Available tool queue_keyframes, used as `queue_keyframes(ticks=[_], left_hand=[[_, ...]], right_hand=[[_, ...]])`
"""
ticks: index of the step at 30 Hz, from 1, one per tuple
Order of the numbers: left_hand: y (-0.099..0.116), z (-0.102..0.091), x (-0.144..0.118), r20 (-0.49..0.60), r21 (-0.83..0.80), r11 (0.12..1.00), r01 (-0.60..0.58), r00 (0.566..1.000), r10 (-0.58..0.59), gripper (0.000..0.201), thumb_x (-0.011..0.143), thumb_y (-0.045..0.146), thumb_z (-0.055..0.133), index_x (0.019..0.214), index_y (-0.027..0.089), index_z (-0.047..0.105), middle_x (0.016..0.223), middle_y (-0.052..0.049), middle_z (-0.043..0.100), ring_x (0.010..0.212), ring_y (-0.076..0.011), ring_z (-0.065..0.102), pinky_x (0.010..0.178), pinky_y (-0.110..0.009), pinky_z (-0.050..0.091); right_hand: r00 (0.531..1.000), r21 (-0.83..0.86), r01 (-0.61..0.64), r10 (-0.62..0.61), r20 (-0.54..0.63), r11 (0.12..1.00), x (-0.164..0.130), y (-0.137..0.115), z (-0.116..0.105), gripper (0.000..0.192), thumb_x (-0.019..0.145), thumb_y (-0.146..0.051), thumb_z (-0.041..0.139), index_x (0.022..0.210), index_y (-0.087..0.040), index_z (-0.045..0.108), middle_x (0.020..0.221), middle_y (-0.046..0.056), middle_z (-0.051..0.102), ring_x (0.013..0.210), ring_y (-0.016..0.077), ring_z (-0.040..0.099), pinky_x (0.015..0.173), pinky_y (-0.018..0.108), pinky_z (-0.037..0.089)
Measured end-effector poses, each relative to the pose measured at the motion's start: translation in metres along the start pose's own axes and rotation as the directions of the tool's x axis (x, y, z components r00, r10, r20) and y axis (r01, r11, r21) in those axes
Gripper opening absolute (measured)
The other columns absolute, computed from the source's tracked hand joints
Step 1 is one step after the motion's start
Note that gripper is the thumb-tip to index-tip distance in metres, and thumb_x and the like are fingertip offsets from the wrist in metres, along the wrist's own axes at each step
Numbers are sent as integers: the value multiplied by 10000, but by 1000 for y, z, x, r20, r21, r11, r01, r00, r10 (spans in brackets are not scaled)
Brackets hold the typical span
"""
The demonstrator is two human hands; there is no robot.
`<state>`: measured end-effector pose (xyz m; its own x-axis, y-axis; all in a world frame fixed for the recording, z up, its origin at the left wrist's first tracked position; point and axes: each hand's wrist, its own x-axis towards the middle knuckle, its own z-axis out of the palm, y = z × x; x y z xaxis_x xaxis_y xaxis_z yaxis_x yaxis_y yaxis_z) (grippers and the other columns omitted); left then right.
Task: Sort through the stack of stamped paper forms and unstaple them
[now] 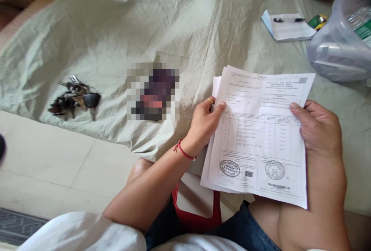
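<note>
A small stack of printed paper sheets [255, 139] is held up over my lap, its top sheet bearing a table, two round stamps and a barcode. My left hand [204, 121] grips the left edge, thumb on the front and fingers behind; a ring and a red braided bracelet [187, 152] show on it. At the right edge, my right hand [320, 129] pinches the sheets, its thumb lying on the top one. The sheets are slightly fanned at the left. Most fingers of both hands are hidden behind the paper or curled.
On the pale green cloth [185, 23] lie a bunch of keys [75, 98] and a pixelated dark object [158, 92]. At the right are a notepad [290, 30] with a pen, a green tape measure [318, 22] and a translucent tub [339, 46]. Below is a red-edged seat [188, 220].
</note>
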<state>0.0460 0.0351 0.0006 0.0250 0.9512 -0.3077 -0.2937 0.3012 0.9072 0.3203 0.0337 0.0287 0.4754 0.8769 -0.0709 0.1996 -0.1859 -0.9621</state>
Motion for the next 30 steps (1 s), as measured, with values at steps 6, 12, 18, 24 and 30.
queue_keyframes(ticks=[6,12,18,24,30], left_hand=[[2,2,0,-3,-88,995,37,999,-38,256,970,344,836,834,213,663,824,6,683,739,-143,628,718,-270,546],[6,4,-2,-10,-146,988,43,999,-45,277,945,322,857,813,208,641,846,-4,716,759,-143,648,723,-263,556],[5,3,1,-29,-162,986,44,998,-49,244,909,311,899,847,193,695,870,-23,760,759,-150,676,729,-271,570],[6,3,2,-73,-221,973,63,994,-81,254,870,320,954,922,191,741,944,-48,815,809,-184,736,779,-311,620],[9,4,0,-91,-233,969,84,990,-108,221,955,342,891,900,191,739,876,-35,772,754,-164,701,754,-296,582]], right_hand=[[997,47,-70,68,36,996,6,8,1,430,546,-418,1082,839,-215,842,796,7,844,641,166,742,578,265,640],[1000,15,9,-9,3,1000,21,27,-1,493,536,-337,1022,982,-238,838,973,9,881,923,170,795,886,296,660],[1000,11,-7,7,4,1000,20,24,0,651,519,-412,1058,1106,-257,824,1125,44,894,1129,271,809,1220,547,593],[986,-7,-90,90,142,996,11,16,0,591,582,-490,1076,1093,-242,912,1165,62,915,1068,256,829,1148,474,628],[995,18,-61,60,83,998,15,17,-3,371,554,-357,1041,867,-233,884,905,-1,886,764,132,744,800,273,625]])
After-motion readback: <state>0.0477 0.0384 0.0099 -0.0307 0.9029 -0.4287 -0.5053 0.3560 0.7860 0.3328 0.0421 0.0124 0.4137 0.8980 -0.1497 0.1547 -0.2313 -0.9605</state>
